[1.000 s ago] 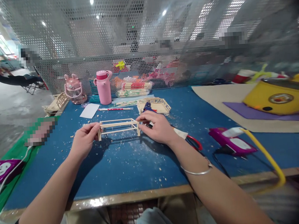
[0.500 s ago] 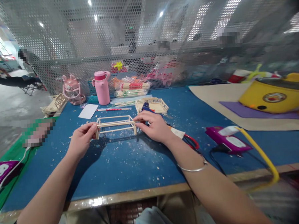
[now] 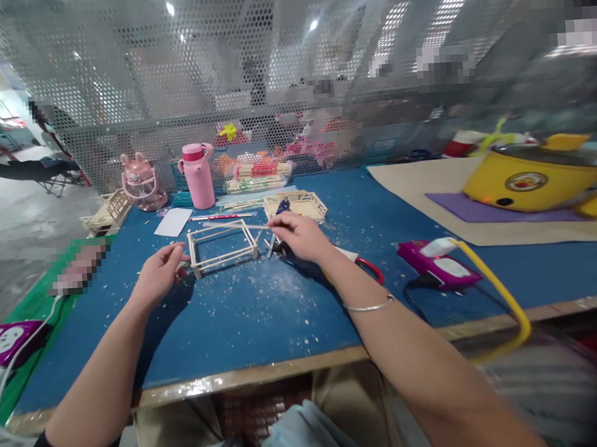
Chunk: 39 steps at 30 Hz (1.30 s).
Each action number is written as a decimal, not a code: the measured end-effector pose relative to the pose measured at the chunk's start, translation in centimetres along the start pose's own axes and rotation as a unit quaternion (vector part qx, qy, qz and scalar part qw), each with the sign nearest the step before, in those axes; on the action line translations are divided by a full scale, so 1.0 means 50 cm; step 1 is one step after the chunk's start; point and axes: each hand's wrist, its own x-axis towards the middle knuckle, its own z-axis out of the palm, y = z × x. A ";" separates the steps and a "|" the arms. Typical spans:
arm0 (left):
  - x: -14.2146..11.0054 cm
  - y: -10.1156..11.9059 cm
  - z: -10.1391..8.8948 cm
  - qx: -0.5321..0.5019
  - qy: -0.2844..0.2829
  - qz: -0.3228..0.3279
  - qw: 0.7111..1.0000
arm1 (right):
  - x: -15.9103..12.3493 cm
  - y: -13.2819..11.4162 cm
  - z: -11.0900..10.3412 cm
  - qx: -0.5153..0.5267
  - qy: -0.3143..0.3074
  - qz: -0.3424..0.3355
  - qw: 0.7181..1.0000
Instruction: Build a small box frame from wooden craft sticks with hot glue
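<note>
A small open box frame of thin wooden sticks (image 3: 224,259) stands on the blue tabletop (image 3: 224,327). At its left end is my left hand (image 3: 160,274), thumb and fingers closed at the corner post; the exact contact is hard to see. My right hand (image 3: 302,236) is past the frame's right end. It pinches a thin wooden stick (image 3: 243,226), which points left above the frame's far side and is blurred. Beneath and behind the right hand lies a dark blue tool (image 3: 283,205), mostly hidden.
Behind are a wooden stick tray (image 3: 305,206), white card (image 3: 173,222), pink flask (image 3: 197,179), clear pink bottle (image 3: 144,185) and bundled sticks (image 3: 259,179). A red loop handle (image 3: 371,270), purple power strip (image 3: 438,263) and yellow pot (image 3: 531,178) are at right.
My right hand has let go of the frame's right end and now holds a loose stick. The frame has turned and sits lower on the table. The whole view has shifted slightly.
</note>
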 end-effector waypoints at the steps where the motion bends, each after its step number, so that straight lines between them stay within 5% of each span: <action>1: 0.004 -0.005 -0.004 0.021 0.022 0.008 1.000 | 0.002 0.006 -0.011 0.020 0.027 0.023 0.999; 4: 0.017 -0.018 -0.016 0.098 0.054 0.038 0.993 | 0.004 0.019 -0.044 0.081 0.027 0.071 0.994; 9: 0.022 -0.023 -0.020 0.149 0.081 0.044 0.985 | -0.007 0.001 -0.054 0.050 -0.243 0.063 0.967; 13: 0.020 -0.018 -0.018 0.173 0.109 0.053 0.978 | -0.014 -0.020 -0.033 -0.058 -0.331 0.032 0.941; 17: 0.018 -0.022 -0.015 0.196 0.120 0.070 0.971 | -0.015 -0.018 -0.037 -0.069 -0.316 0.020 0.946; 24: 0.034 0.010 0.026 0.287 0.091 0.159 0.940 | 0.013 -0.018 -0.006 -0.140 -0.093 0.003 0.986; 30: 0.054 0.045 0.084 0.479 -0.060 0.114 0.868 | 0.072 -0.076 0.090 -0.261 -0.205 0.071 0.941; 39: 0.058 0.037 0.095 0.505 -0.075 0.101 0.854 | 0.084 -0.071 0.122 -0.257 -0.278 0.149 0.914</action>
